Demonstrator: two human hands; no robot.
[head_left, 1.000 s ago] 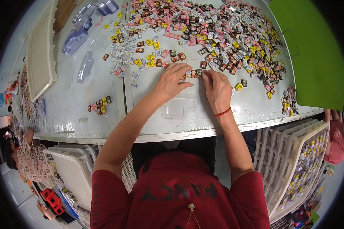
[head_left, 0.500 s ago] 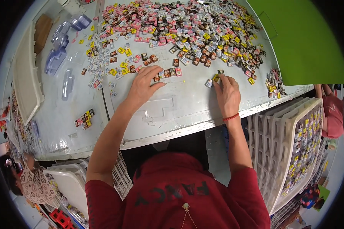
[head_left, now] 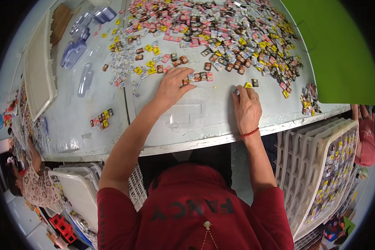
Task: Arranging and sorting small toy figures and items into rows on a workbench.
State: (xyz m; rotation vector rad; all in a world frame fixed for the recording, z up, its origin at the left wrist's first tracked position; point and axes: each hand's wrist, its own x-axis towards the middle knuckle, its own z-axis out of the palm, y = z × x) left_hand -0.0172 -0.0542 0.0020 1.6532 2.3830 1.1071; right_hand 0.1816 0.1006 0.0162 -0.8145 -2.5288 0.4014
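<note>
My left hand (head_left: pixel 173 88) lies at the left end of a short row of tiny printed boxes (head_left: pixel 203 76), brown, white and pink. Its thumb and fingers are spread apart around that end, and the fingers partly cover it. To the right, my right hand (head_left: pixel 248 109) has its thumb and fingertips closed on a tiny whitish box (head_left: pixel 237 92), mostly hidden. Just beyond those fingertips lie a yellow box (head_left: pixel 248 85) and a black one (head_left: pixel 255 83). A clear stepped plastic tray (head_left: pixel 185 114) rests flat on the table, nearer me than the row.
A big heap of tiny boxes (head_left: pixel 221 37) covers the table's far side. A filled block of boxes (head_left: pixel 102 119) and clear plastic trays (head_left: pixel 75 54) are at the left. Stacked white crates (head_left: pixel 308 166) stand right of the table; a green panel (head_left: pixel 341 54) is beyond.
My right hand has drawn back slightly, leaving the yellow and black boxes beyond it and taking hold of the whitish box. My left hand stays by the row. The whole view has shifted.
</note>
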